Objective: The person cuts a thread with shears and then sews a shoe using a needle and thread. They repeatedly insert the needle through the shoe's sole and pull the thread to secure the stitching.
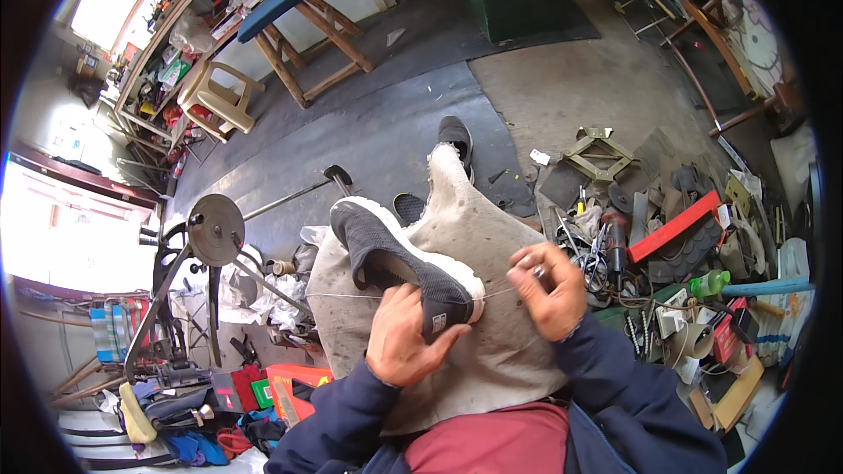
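Note:
A dark grey knit slip-on shoe (443,285) with a white sole lies tilted across my lap, its toe pointing away and to the left. My left hand (406,338) is closed round its heel end, fingers over the opening's edge and thumb along the back. From the sole near the heel a thin pale thread (499,293) runs to my right hand (553,294). That hand's fingers are curled, with a small shiny metal piece among them whose kind I cannot make out. More thread shows left of the shoe. A stained pale cloth (492,360) covers my lap.
At left stands a metal machine with a round wheel (217,230). Scissors (597,274), a red bar (674,226) and a green bottle (709,283) lie among clutter at right. Ahead are a blue-topped wooden stool (277,9), a plastic stool (219,96) and a green box (518,0).

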`<state>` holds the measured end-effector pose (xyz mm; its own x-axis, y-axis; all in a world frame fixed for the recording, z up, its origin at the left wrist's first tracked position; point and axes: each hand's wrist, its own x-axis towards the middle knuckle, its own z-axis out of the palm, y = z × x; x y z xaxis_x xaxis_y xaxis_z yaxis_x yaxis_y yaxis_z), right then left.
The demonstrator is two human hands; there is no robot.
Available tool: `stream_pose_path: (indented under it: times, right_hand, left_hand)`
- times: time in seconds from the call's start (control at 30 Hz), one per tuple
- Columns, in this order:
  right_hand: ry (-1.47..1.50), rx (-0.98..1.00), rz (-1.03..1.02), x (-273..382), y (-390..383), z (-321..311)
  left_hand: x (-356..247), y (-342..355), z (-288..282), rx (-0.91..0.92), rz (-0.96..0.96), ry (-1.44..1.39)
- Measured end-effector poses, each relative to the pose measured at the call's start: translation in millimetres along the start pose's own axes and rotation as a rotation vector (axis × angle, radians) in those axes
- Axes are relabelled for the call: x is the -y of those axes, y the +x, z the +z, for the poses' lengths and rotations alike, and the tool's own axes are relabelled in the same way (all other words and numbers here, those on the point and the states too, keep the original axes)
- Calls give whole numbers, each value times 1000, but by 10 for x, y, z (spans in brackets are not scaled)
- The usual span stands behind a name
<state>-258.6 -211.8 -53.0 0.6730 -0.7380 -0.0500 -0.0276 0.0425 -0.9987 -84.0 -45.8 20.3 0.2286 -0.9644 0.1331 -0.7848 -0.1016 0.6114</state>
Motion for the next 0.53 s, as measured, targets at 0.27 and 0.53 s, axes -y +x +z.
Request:
stream_pose_path:
  times: [0.27, 0.53]
  right_hand:
    - [-519, -142, -368, 16, 48, -393]
    - [-229, 279, -307, 273, -268, 37]
  left_hand:
    - [-25, 104, -13, -123, -489, -818]
    - [-64, 172, 51, -175, -492, -856]
